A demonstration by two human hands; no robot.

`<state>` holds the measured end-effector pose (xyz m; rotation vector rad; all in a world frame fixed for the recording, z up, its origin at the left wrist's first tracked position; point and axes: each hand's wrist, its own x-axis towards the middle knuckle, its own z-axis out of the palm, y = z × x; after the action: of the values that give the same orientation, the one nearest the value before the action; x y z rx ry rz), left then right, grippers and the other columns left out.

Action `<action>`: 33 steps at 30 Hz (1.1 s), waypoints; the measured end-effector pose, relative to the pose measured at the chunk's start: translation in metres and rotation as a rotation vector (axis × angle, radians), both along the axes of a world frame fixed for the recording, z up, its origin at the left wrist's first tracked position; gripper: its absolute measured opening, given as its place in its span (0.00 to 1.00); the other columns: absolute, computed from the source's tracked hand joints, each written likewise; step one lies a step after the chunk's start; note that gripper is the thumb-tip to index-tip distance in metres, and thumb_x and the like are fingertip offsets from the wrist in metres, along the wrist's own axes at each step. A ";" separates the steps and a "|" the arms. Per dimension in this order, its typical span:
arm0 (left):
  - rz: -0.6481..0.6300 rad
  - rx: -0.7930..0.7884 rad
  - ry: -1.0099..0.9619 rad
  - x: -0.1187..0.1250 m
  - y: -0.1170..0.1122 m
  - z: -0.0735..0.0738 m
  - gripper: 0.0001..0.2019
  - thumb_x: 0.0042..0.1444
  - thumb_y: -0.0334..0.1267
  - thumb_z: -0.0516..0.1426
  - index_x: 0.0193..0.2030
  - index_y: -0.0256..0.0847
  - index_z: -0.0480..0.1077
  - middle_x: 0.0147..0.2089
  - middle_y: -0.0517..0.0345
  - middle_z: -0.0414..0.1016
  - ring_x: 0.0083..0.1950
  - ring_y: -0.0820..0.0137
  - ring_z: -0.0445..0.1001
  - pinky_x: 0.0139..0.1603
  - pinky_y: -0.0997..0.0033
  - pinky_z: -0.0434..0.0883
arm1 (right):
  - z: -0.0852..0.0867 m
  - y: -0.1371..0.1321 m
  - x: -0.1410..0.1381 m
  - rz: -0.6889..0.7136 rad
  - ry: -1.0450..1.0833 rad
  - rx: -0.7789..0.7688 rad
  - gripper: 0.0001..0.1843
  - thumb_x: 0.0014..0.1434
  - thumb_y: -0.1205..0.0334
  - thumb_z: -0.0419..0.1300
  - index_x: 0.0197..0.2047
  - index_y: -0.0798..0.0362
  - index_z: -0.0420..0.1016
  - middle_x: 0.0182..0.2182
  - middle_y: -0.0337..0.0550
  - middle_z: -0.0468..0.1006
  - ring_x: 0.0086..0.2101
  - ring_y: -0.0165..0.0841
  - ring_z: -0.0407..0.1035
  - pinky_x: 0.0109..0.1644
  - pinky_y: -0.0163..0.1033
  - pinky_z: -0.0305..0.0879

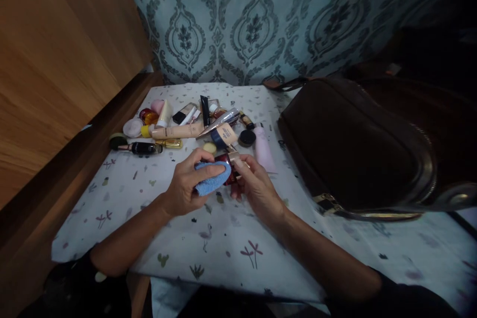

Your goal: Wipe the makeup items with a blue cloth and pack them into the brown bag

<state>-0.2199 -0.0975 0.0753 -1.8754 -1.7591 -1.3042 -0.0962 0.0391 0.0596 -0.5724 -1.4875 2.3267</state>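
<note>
Blue cloth [213, 179], soft and slightly napped, is folded in my left hand [188, 181]; those fingers are clamped on it, pressing it to a dark red bottle [225, 158]. The fingers of my right hand [257, 184] are closed on the bottle's pale end. Position: the bottle is held over the middle of the table [219, 263], near side of the cosmetics [188, 130]. Status: wiping of this one piece appears under way, unfinished; whether the others have been wiped, I cannot tell. Materials: the bottle is glossy. Far left, a long beige tube [173, 132] is smooth. To its right lies a tapering, shiny silver tube [219, 122]; a rounded pink tube [264, 149] lies just beside a round black lid [246, 137]. Right: a brown bag [354, 144], leather-like, zipped edge visible.
</note>
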 end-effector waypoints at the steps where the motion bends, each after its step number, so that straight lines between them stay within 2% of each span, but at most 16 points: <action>1: -0.006 -0.009 0.001 0.000 0.000 0.000 0.11 0.61 0.33 0.56 0.49 0.42 0.75 0.45 0.50 0.70 0.42 0.66 0.72 0.40 0.66 0.71 | -0.001 0.000 0.000 -0.014 -0.003 0.006 0.29 0.50 0.36 0.68 0.39 0.49 0.65 0.23 0.32 0.75 0.15 0.26 0.65 0.15 0.31 0.56; 4: 0.020 -0.020 0.047 0.001 -0.002 -0.001 0.12 0.60 0.33 0.56 0.50 0.43 0.74 0.45 0.50 0.69 0.41 0.67 0.72 0.38 0.68 0.71 | -0.003 -0.001 -0.001 -0.053 -0.006 0.021 0.28 0.50 0.36 0.68 0.38 0.50 0.66 0.21 0.31 0.73 0.15 0.25 0.63 0.16 0.31 0.54; 7: 0.071 0.009 0.197 -0.001 -0.004 -0.007 0.15 0.59 0.32 0.55 0.51 0.44 0.74 0.47 0.49 0.70 0.42 0.67 0.72 0.36 0.71 0.71 | -0.002 -0.002 -0.001 -0.082 -0.005 0.019 0.28 0.50 0.36 0.68 0.36 0.50 0.66 0.21 0.31 0.72 0.14 0.24 0.61 0.17 0.31 0.54; 11: 0.098 0.030 0.381 -0.005 -0.005 -0.014 0.18 0.56 0.32 0.54 0.53 0.44 0.72 0.50 0.47 0.70 0.45 0.64 0.73 0.37 0.69 0.72 | 0.000 -0.003 0.000 -0.074 -0.005 -0.002 0.29 0.50 0.34 0.68 0.37 0.51 0.66 0.22 0.32 0.73 0.16 0.25 0.64 0.18 0.32 0.56; 14: 0.106 0.025 0.453 -0.003 -0.004 -0.011 0.17 0.57 0.32 0.53 0.53 0.42 0.71 0.48 0.46 0.71 0.44 0.63 0.73 0.36 0.68 0.71 | 0.000 -0.004 0.000 -0.060 0.002 -0.013 0.29 0.49 0.34 0.68 0.37 0.50 0.66 0.21 0.32 0.73 0.16 0.28 0.65 0.18 0.33 0.56; 17: 0.062 0.004 0.514 0.002 -0.003 -0.005 0.15 0.58 0.33 0.51 0.51 0.40 0.71 0.46 0.46 0.72 0.41 0.63 0.72 0.35 0.66 0.71 | 0.001 -0.004 0.000 -0.078 0.026 -0.044 0.28 0.49 0.36 0.69 0.36 0.50 0.66 0.22 0.32 0.72 0.18 0.27 0.64 0.19 0.33 0.57; 20: 0.024 -0.004 0.502 0.005 -0.001 -0.004 0.15 0.58 0.33 0.50 0.49 0.39 0.71 0.44 0.47 0.72 0.40 0.63 0.72 0.34 0.67 0.70 | 0.004 -0.004 0.000 -0.095 0.060 -0.069 0.25 0.51 0.39 0.69 0.37 0.49 0.67 0.23 0.31 0.72 0.20 0.27 0.64 0.20 0.33 0.58; 24: 0.035 0.012 0.455 0.004 -0.001 -0.005 0.13 0.57 0.31 0.53 0.49 0.38 0.71 0.45 0.46 0.71 0.39 0.64 0.71 0.31 0.68 0.69 | 0.007 -0.002 -0.001 -0.051 0.102 -0.110 0.24 0.53 0.43 0.68 0.46 0.46 0.68 0.26 0.30 0.75 0.20 0.27 0.64 0.21 0.33 0.62; 29: 0.084 0.045 0.422 0.001 -0.001 -0.005 0.13 0.60 0.32 0.54 0.51 0.39 0.71 0.46 0.47 0.70 0.42 0.65 0.72 0.33 0.69 0.72 | 0.005 -0.001 -0.001 0.043 0.140 -0.194 0.21 0.50 0.49 0.71 0.40 0.49 0.70 0.30 0.33 0.78 0.24 0.28 0.70 0.25 0.33 0.69; 33: 0.098 0.051 0.409 0.000 -0.002 -0.006 0.13 0.60 0.31 0.54 0.52 0.41 0.70 0.48 0.48 0.70 0.45 0.65 0.73 0.37 0.69 0.74 | 0.003 0.000 -0.002 0.067 0.085 -0.205 0.22 0.50 0.43 0.70 0.38 0.51 0.71 0.27 0.34 0.78 0.23 0.29 0.71 0.22 0.32 0.67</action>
<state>-0.2197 -0.0992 0.0694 -1.8409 -1.5640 -0.8464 -0.0981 0.0391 0.0630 -0.4743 -1.2585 2.5400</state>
